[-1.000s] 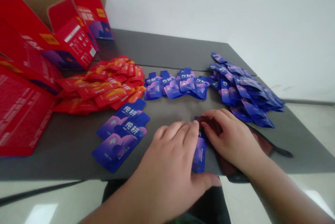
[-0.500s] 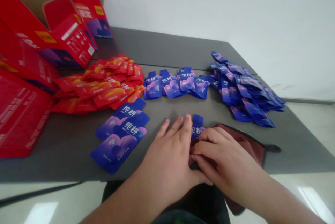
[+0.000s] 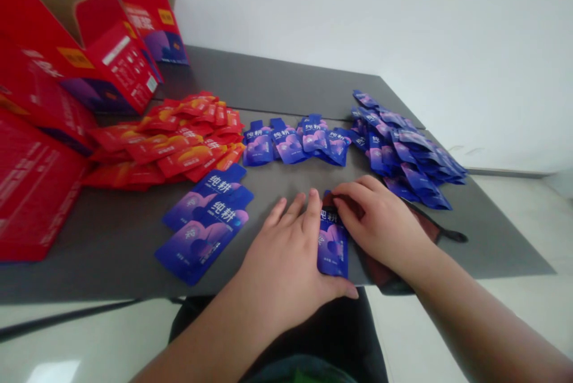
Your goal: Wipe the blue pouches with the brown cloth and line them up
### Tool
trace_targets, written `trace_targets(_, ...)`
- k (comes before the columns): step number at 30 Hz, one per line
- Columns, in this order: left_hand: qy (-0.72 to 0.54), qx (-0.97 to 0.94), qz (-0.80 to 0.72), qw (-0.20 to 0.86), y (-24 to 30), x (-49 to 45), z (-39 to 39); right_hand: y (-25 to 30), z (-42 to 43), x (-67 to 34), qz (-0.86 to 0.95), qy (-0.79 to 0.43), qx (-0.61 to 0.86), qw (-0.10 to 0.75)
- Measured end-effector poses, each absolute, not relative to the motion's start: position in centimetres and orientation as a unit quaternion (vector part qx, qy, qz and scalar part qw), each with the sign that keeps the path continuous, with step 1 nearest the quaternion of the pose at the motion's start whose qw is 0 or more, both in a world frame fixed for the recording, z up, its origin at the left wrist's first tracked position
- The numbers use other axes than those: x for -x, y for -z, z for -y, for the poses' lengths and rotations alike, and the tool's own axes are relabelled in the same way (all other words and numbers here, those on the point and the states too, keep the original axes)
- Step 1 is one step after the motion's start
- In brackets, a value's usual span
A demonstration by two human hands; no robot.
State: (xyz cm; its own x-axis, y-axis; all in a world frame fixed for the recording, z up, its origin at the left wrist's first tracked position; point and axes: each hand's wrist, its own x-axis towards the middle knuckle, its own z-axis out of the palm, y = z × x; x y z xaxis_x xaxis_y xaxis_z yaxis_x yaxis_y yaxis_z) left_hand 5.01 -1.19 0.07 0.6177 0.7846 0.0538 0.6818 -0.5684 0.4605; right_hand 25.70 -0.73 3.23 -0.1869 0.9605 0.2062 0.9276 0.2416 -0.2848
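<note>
Right hand [image 3: 385,225] shifted, baring pouch [image 3: 332,246]; left hand [image 3: 290,258] fingers spread, right's grip on half-hidden cloth [image 3: 427,229] unclear.

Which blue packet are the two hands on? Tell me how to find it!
Look at the grey table, at the middle of its near edge. One blue packet lies there between the left hand and the right hand. It is the only packet that hands touch, and a dark red cloth lies right beside it.

Grey table [image 3: 277,82] against a plain white wall [image 3: 358,7], glossy pale floor [image 3: 528,204]
</note>
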Motion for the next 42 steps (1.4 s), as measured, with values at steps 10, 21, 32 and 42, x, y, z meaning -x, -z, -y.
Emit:
trace_targets(10, -0.129, -0.884, -0.396, 0.214, -0.3, -4.7, 1.1, -5.1, 6.1, -23.9, 0.814, -0.221, 0.521, 0.128)
trace_targets(21, -0.129, -0.900, -0.384, 0.161, -0.4, -6.0, 1.7, -2.0, 0.8, -26.5, 0.709, -0.046, 0.667, 0.224)
trace_targets(32, -0.186, -0.894, -0.407, 0.041, -1.7, -6.1, 2.4, -0.8, 2.0, -27.0, 0.546, -0.098, 0.679, 0.480)
trace_targets(42, -0.184, -0.871, -0.434, 0.137, -1.5, -2.7, 1.2, -2.0, 2.4, -26.5, 0.669, -0.097, 0.645, 0.356)
